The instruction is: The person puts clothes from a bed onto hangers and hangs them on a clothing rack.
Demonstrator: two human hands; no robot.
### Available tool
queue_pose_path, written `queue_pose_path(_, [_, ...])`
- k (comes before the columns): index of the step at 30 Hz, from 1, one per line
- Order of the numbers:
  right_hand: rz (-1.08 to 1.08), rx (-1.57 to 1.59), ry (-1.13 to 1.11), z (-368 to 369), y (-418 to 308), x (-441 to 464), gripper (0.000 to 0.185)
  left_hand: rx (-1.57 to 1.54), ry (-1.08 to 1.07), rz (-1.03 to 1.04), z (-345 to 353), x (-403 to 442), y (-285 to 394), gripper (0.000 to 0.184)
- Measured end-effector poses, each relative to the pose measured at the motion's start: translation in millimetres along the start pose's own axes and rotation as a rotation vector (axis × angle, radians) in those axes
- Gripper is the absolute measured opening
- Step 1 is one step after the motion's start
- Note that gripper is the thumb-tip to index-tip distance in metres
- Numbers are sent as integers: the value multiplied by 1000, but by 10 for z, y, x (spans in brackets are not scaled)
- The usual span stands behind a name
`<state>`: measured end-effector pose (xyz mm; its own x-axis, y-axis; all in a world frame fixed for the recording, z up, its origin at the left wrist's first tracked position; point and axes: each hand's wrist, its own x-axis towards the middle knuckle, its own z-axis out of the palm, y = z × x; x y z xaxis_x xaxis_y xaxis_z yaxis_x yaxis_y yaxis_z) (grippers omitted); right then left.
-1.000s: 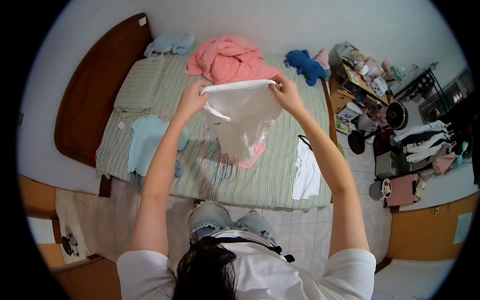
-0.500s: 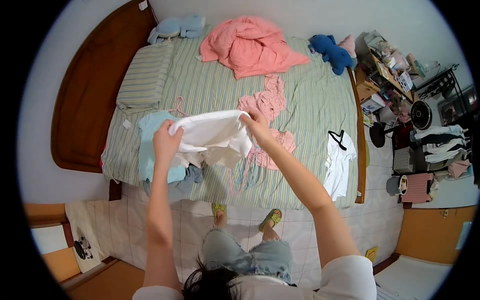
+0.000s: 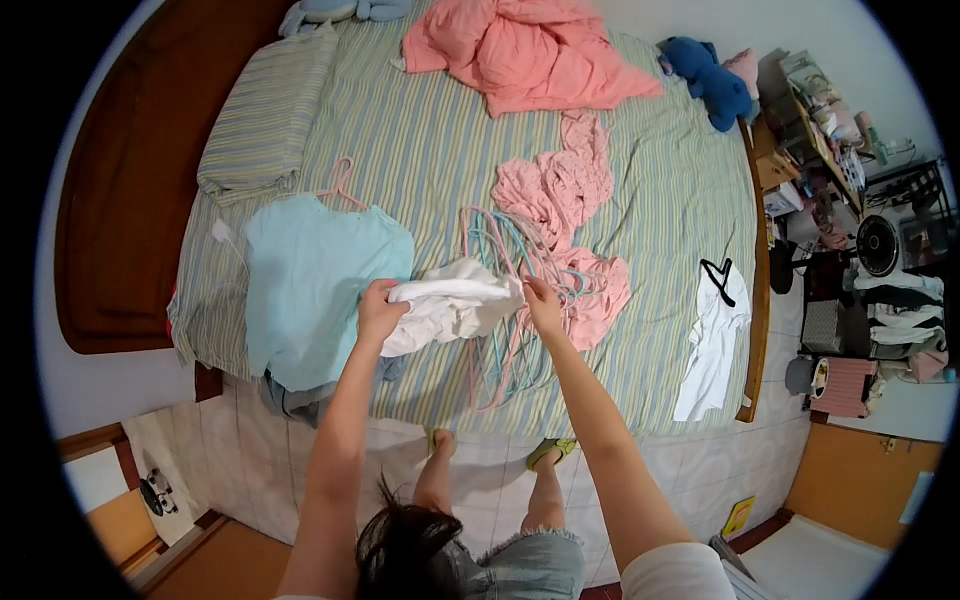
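A white garment hangs bunched between my two hands, low over the bed's near side. My left hand is closed on its left end, and my right hand pinches its right end. Left of it lies a light blue top with a pink hanger at its neck. Just right of the garment, pink and blue hangers lie in a tangle, partly over a pink patterned garment. A white shirt with a black collar lies at the bed's right side.
The striped bed carries a pink blanket, a folded striped pillow and a blue plush toy. At the right stand a black fan, a bin and a cluttered desk.
The white garment has been lowered from in front of me toward the bed and is now crumpled rather than stretched open. Both hands moved down with it. The view has tilted down and nearer the bed.
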<state>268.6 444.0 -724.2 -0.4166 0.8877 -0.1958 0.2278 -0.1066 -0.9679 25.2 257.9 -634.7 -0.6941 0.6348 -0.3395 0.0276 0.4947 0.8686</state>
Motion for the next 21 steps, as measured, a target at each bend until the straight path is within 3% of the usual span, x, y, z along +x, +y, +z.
queue_pose_path(3, [182, -423, -73, -164, 133, -243, 34, -274, -49, -57, 60, -74, -93, 37])
queue_pose_path(4, [284, -511, -180, -197, 335, -264, 36, -317, -70, -123, 60, -81, -124, 36])
queue_pose_path(7, [352, -784, -159, -126, 830, -400, 33, -451, -109, -340, 37, -123, -130, 34])
queue_pose_path(9, [365, -540, -127, -38, 1070, -435, 28, -542, -101, -511, 21, -191, -76, 36])
queue_pose_path(13, [339, -322, -54, 160, 1519, -401, 22, -685, -95, -546, 37, -227, -149, 37])
queue_pose_path(14, [431, -161, -18, 223, 1548, -405, 16, -724, -80, -543, 50, -241, -141, 37])
queue_pose_path(17, [482, 101, 16, 349, 752, -492, 15, -817, -103, -431, 47, -279, -69, 38])
queue_pose_path(21, [336, 68, -74, 522, 173, -543, 19, -799, -155, -304, -68, -483, 606, 37])
